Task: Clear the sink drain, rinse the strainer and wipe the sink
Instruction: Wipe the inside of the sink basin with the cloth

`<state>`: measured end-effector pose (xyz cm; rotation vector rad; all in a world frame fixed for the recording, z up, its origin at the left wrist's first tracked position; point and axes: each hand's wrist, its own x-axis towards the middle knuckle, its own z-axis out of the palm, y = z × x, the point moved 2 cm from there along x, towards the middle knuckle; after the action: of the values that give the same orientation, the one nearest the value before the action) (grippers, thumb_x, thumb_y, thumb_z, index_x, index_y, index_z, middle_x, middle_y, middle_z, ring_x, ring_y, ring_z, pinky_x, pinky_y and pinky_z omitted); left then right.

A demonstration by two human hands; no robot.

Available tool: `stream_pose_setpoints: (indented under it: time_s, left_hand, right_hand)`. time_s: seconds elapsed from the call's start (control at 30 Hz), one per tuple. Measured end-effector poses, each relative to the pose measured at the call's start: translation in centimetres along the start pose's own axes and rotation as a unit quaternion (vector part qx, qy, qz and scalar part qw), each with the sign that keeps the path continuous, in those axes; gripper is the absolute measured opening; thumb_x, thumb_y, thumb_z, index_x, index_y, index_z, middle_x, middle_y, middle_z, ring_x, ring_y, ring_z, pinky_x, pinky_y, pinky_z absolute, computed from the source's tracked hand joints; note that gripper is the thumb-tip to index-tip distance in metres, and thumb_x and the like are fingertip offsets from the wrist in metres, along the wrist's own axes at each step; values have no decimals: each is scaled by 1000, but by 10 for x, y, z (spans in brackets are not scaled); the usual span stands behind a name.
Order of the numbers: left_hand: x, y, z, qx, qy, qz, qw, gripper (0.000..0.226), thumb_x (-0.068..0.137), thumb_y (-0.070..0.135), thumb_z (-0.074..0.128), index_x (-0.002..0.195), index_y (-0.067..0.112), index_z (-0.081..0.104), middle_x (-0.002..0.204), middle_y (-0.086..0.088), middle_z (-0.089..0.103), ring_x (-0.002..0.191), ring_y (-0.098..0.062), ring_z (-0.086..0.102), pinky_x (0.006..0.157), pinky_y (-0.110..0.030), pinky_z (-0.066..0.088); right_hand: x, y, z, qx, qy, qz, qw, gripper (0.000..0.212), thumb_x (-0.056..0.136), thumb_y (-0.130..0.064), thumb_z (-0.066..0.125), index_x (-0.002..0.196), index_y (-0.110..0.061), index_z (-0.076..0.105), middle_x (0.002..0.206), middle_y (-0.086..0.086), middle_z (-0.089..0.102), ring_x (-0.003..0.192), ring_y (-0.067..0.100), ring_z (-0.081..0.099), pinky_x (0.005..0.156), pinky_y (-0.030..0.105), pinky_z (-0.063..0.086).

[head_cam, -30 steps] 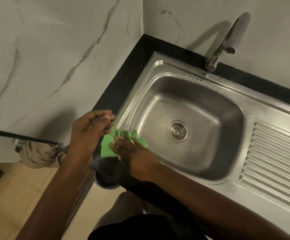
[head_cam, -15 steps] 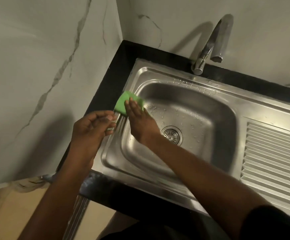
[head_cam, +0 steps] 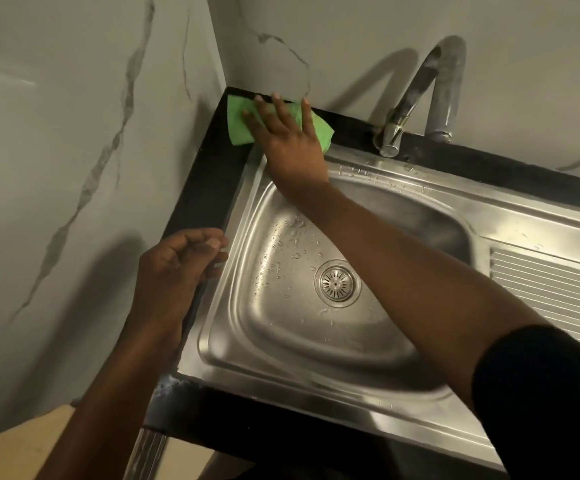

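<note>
1. Grey marble-veined wall tiles [head_cam: 74,168] are filling the left and top of the view, meeting in 1 corner.
2. Stainless steel sink with ribbed drainboard [head_cam: 541,292] is running off the right edge; water droplets are sitting on the basin floor.
3. Black stone countertop [head_cam: 198,188] is framing the sink; its near edge is partly hidden under the arms.
4. Black sleeve [head_cam: 541,393] is covering the right upper arm and is being cut off at the lower right.
5. Curved chrome faucet [head_cam: 416,88] is standing behind the basin, its shadow doubling it on the wall.
6. Right hand [head_cam: 288,140] is lying flat, fingers spread and straight, pressing the cloth at the far left corner of the countertop.
7. Left hand [head_cam: 174,268] is hovering at the sink's left rim, fingers loosely curled, nothing visible in it.
8. Green wiping cloth [head_cam: 238,123] is lying crumpled, its middle hidden under the right hand.
9. Round slotted metal strainer [head_cam: 337,283] is sitting in the drain, just beside the right forearm.
</note>
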<state>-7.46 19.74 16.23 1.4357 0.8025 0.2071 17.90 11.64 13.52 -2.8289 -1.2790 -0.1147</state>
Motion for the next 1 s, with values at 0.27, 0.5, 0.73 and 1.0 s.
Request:
stream_pose_setpoints:
  time_s: [0.27,0.5,0.73,1.0]
  left_hand:
    - [11,2,18,3,-28,2,1000,14,94,28,72,104,28,82,106,-2,83,100,-23,80,90,-40,63]
    - [15,8,32,11,-51,5,999,15,101,20,70,113,17,79,107,-2,83,102,-24,80,91,-40,62]
    - [11,6,45,-3,-87,2,996,15,96,25,73,109,21,79,107,-2,83,103,-25,80,86,-33,63]
    - [7,4,67,-7,-124,6,992,17,101,15,70,103,28,82,106,-4,83,100,-22,79,85,-36,60]
  right_hand:
    - [-53,72,51,-16,-100,-26,995,68,101,-12,26,168,-22,19,176,5,15,162,35,16,130,54,12]
    - [-147,160,55,-62,-66,42,995,90,95,0,51,169,-27,8,177,5,6,162,35,12,130,56,16]
    - [-243,212,35,7,-83,253,964,80,100,-2,45,169,-29,13,177,7,4,163,34,6,130,55,19]
    - [-237,182,-3,212,-21,383,899,50,93,-1,60,140,-16,68,141,12,67,128,31,63,109,40,50]
